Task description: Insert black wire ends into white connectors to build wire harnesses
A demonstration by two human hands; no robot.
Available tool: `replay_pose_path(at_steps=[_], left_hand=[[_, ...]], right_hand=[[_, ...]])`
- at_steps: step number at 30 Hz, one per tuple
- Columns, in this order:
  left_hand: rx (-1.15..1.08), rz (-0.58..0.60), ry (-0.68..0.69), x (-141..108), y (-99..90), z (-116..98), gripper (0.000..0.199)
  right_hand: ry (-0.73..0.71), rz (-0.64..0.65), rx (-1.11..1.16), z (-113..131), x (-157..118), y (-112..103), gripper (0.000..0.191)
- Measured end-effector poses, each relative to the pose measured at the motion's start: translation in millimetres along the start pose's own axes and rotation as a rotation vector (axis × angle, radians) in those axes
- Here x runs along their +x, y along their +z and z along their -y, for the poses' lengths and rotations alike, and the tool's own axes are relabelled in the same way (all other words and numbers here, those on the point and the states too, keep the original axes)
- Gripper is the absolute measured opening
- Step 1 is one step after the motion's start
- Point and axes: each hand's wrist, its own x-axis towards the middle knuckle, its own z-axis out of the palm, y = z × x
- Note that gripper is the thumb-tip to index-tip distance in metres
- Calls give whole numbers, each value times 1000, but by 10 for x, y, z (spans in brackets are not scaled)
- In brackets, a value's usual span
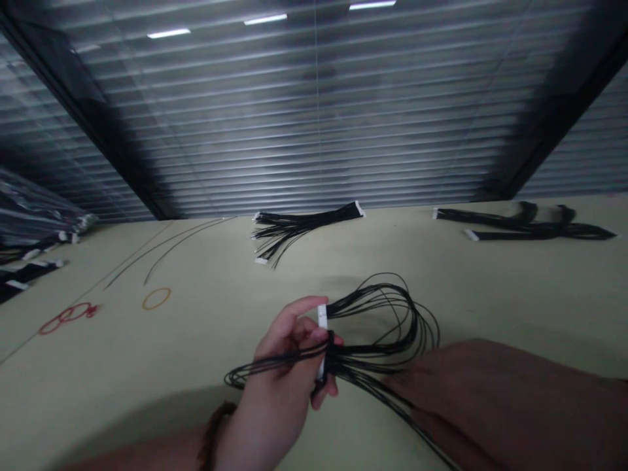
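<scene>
In the lower middle of the head view, my left hand is closed around a long white connector, its thumb lying across the front. Black wires leave the connector and curve back in a wide loop on the right. A smaller loop of black wires sticks out leftward over the hand. My right hand is at the right, dark and blurred, close to the wires. Its fingers are hidden or smeared, so its grip does not show. More strands run down past it to the bottom edge.
Black wire bundles with white connectors lie at the back centre and back right. On the left are a yellow ring, red rings, loose thin wires and a clear plastic bag. Window blinds stand behind the table.
</scene>
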Motion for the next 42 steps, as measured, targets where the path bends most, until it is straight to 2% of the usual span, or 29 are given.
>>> replay_pose_path(at_steps=[1, 3, 7, 16, 22, 27, 32, 34, 35, 37, 39, 40, 42], left_hand=[[-3, 17, -2, 2, -1, 5, 23], [-14, 53, 5, 11, -4, 22, 23], [-35, 103, 5, 24, -22, 60, 24], [-39, 135, 25, 18, -38, 87, 20], [-25, 127, 53, 18, -31, 103, 20], [-8, 127, 52, 19, -38, 90, 20], [5, 71, 24, 19, -8, 29, 20], [21, 45, 1, 23, 14, -2, 22], [28, 34, -5, 24, 23, -13, 23], [39, 21, -14, 23, 35, -25, 23], [39, 23, -13, 19, 38, -22, 24], [38, 27, -13, 16, 36, -17, 24], [37, 39, -14, 11, 29, -8, 26]], right_hand=[[-13, 79, 74, 54, 96, -35, 29], [16, 156, 182, 130, 250, -80, 29], [112, 147, 240, 161, 327, -19, 25], [-15, -57, 73, 167, 262, 81, 18], [-49, -101, 49, 158, 235, 91, 19], [-31, -105, 125, 163, 237, 82, 21], [-74, -162, 107, 164, 238, 19, 21], [-61, -114, 214, 114, 268, -96, 27], [-36, -41, 292, 72, 290, -173, 27], [37, 196, 542, -43, 337, -348, 25], [101, 385, 916, -179, 374, -509, 23], [113, 422, 1094, -248, 386, -572, 23], [111, 355, 1256, -376, 401, -656, 18]])
